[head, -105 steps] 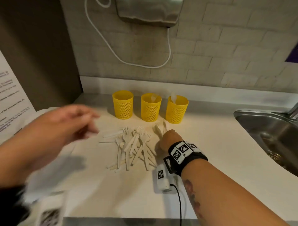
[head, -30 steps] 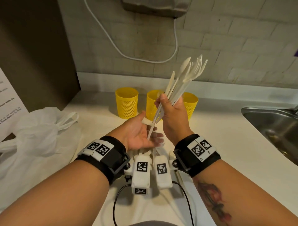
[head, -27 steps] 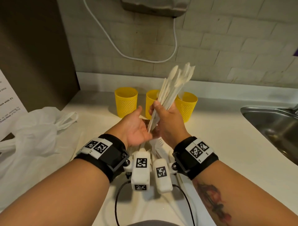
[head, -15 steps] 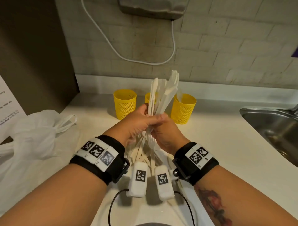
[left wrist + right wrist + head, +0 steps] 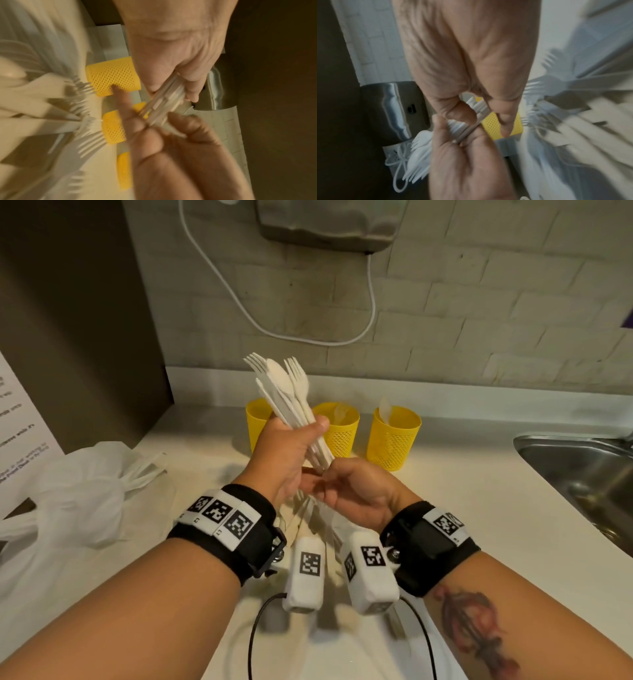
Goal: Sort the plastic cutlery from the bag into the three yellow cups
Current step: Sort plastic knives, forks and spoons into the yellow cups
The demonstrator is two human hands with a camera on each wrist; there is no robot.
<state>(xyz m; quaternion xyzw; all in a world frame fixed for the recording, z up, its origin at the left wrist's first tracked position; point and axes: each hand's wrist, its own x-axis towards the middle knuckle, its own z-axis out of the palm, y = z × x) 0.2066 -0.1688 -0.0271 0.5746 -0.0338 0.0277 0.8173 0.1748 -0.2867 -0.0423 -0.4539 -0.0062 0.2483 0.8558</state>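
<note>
My left hand [image 5: 303, 440] grips a bundle of white plastic cutlery [image 5: 286, 392] around the middle of its handles, with forks, a spoon and knives fanning up and to the left. Just below, my right hand [image 5: 323, 479] pinches the bundle's lower handle ends between thumb and fingers [image 5: 504, 121]. Three yellow mesh cups stand at the back. The left cup [image 5: 255, 419] is partly hidden by my left hand. The middle cup [image 5: 340, 433] and the right cup [image 5: 394, 440] each hold a spoon. Several forks [image 5: 89, 136] lie on the counter under my hands.
A crumpled white plastic bag [image 5: 85, 494] lies on the counter at the left. A steel sink [image 5: 582, 470] is set in at the right. A metal hand dryer [image 5: 325, 220] with a white cable hangs on the brick wall above the cups.
The cutlery bundle has passed from my right hand's grip into my left hand and now leans left instead of right. My right hand has slid down to the handle ends.
</note>
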